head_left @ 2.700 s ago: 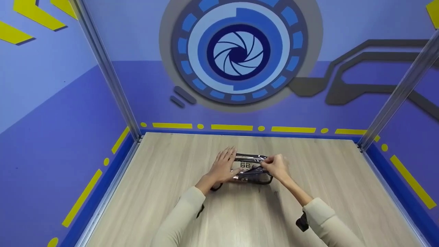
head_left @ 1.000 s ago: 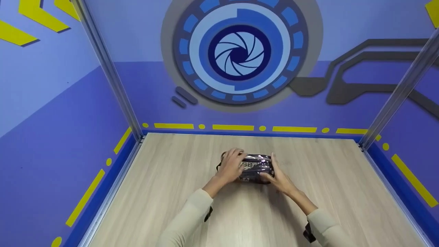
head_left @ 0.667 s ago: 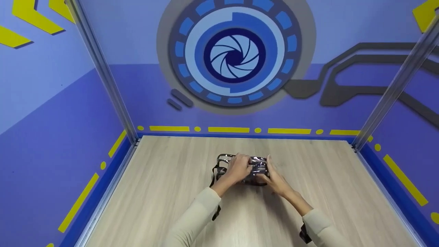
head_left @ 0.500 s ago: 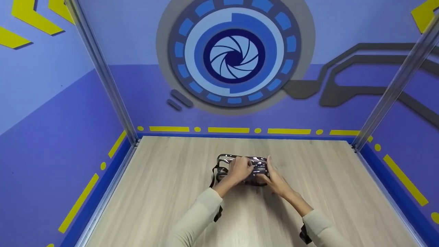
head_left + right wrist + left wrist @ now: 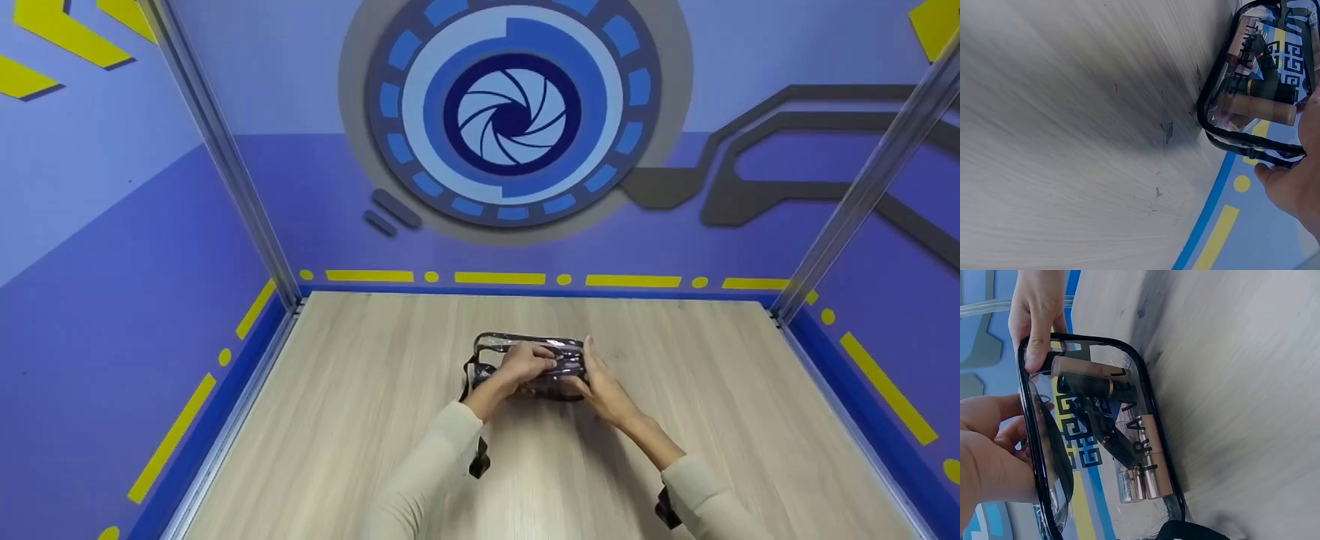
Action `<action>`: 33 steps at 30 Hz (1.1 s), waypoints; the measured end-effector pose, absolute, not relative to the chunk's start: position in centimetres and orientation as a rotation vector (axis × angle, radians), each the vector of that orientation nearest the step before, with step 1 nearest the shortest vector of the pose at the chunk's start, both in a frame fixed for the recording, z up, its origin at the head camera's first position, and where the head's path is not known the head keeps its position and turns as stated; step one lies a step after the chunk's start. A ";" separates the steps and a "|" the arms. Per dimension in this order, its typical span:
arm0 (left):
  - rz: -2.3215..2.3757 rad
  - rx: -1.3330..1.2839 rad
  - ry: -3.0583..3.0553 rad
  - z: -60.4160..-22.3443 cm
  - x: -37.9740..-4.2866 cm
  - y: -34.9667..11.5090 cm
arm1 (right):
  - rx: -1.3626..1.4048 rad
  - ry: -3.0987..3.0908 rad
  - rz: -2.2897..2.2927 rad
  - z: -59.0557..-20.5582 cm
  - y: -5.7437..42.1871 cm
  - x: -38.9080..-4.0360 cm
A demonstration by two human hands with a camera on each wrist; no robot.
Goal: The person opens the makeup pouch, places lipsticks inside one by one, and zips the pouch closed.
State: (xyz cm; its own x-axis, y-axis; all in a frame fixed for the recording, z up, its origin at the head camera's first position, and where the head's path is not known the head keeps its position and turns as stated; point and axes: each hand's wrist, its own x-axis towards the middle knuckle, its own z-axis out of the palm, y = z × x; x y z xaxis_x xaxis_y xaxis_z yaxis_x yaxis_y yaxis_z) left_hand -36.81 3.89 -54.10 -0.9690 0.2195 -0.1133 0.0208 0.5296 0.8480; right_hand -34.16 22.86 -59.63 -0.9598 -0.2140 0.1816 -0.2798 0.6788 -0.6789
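A clear cosmetic bag point(image 5: 571, 364) with black trim stands on the table, its strap at the left end. Through its wall in the left wrist view show a black tube point(image 5: 1089, 386), a brownish-pink tube point(image 5: 1085, 367), a gold-coloured tube point(image 5: 1154, 458) and other cosmetics. My left hand point(image 5: 521, 366) reaches over the bag from the left, its curled fingers pinching at the top towards the right; the exact part between the fingertips is hidden. My right hand point(image 5: 609, 394) grips the right end, thumb in front and fingers along the side.
The wood-patterned table point(image 5: 375, 420) reaches back to a blue printed wall point(image 5: 315, 202). Metal posts stand at the two back corners, with side panels left and right. Dark scuffs point(image 5: 1169, 132) mark the tabletop near the bag.
My left hand has moved from the bag's left part to the right along its top, uncovering the left end. My right hand has gone from pinching at the top right to gripping the right end.
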 end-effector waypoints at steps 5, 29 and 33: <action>1.532 0.139 2.557 -54.3 -37.0 3.9 | 0.458 -2.779 1.068 -59.5 22.9 -34.2; 0.990 0.030 2.999 -52.4 -37.1 3.4 | 0.576 -2.556 0.475 -60.2 23.1 -34.7; 0.936 0.056 3.026 -52.3 -37.1 2.3 | 0.569 -2.555 0.472 -60.3 23.1 -34.7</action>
